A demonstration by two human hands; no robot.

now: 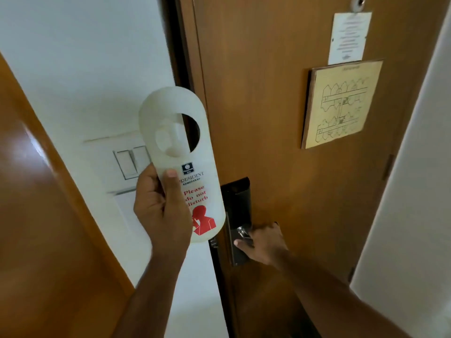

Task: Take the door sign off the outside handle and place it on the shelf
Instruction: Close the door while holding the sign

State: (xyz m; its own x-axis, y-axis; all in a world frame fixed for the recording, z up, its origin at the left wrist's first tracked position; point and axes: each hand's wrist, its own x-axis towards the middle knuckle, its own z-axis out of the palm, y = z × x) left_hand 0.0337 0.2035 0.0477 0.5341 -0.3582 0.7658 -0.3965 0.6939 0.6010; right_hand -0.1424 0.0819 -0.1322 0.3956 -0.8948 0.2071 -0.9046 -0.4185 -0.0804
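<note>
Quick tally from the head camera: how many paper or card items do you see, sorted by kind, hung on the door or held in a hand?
Door signs, held in the left hand: 1, the white door sign
White printed notices on the door: 1, white notice
Framed floor plans on the door: 1, floor plan
Total: 3

You're facing a brown wooden door (280,118). On it, a white printed notice (349,37) hangs above a yellowish floor plan (341,103), with a peephole (357,1) at the top. To your left, a light switch panel (131,164) sits on the white wall (85,69).
</note>
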